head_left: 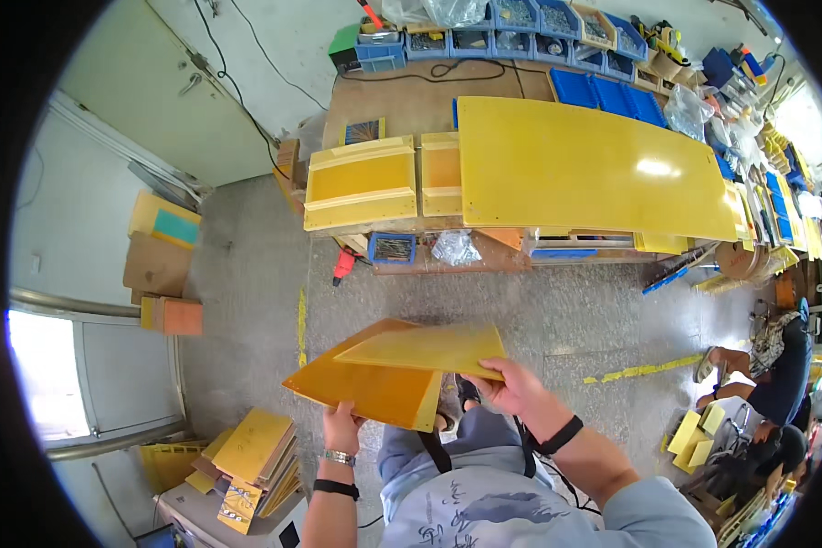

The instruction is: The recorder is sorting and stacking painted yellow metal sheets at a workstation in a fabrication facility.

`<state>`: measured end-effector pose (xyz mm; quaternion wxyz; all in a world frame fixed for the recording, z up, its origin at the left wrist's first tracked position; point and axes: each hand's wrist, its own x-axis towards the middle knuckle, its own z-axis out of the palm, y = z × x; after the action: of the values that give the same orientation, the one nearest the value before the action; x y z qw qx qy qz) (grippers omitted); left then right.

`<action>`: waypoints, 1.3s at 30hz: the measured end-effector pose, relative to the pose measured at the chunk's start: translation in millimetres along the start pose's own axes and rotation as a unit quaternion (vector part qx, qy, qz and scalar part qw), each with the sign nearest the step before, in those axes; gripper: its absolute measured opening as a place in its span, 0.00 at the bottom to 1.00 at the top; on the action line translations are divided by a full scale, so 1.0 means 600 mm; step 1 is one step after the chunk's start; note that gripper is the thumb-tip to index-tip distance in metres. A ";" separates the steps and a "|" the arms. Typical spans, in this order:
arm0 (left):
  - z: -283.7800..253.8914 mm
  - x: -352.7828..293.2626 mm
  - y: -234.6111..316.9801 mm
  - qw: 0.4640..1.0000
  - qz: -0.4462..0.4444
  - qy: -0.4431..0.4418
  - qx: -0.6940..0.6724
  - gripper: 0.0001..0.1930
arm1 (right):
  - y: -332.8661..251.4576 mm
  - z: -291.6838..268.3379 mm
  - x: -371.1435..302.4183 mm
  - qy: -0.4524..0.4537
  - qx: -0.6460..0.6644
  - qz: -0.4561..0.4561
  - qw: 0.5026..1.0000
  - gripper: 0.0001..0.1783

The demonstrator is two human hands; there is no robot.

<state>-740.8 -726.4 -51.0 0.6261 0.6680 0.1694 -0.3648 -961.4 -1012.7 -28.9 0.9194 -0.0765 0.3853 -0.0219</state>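
Note:
Two thin flat panels are held in front of my body, one overlapping the other. My left hand (342, 425) grips the near edge of the darker amber panel (374, 391), which lies underneath. My right hand (511, 387) is closed on the right corner of the paler yellow panel (420, 347), fingers partly hidden below it. The yellow panel rests over or just above the amber one; whether they touch I cannot tell.
Ahead stands a workbench (384, 84) with a large yellow sheet (594, 164), two framed yellow panels and blue parts bins (516, 14). A stack of yellow boards (256, 443) is at lower left. Another person (776, 374) crouches at right. A red-handled tool (342, 265) hangs below the bench.

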 end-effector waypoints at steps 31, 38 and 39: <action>0.085 0.174 0.148 0.990 -0.062 -0.090 -0.087 0.11 | -0.020 0.281 0.191 0.014 0.081 -0.016 0.996 0.15; 0.143 0.196 0.181 0.993 -0.052 -0.064 -0.087 0.11 | -0.026 0.238 0.324 0.033 0.133 0.065 0.988 0.14; 0.154 0.202 0.183 0.991 -0.065 -0.071 -0.094 0.11 | -0.040 0.213 0.344 0.063 0.099 0.061 0.991 0.14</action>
<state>-609.1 -860.6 -53.1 0.6716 0.5660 0.2008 -0.4340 -725.1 -1040.7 -82.4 0.8958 0.0399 0.4425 -0.0082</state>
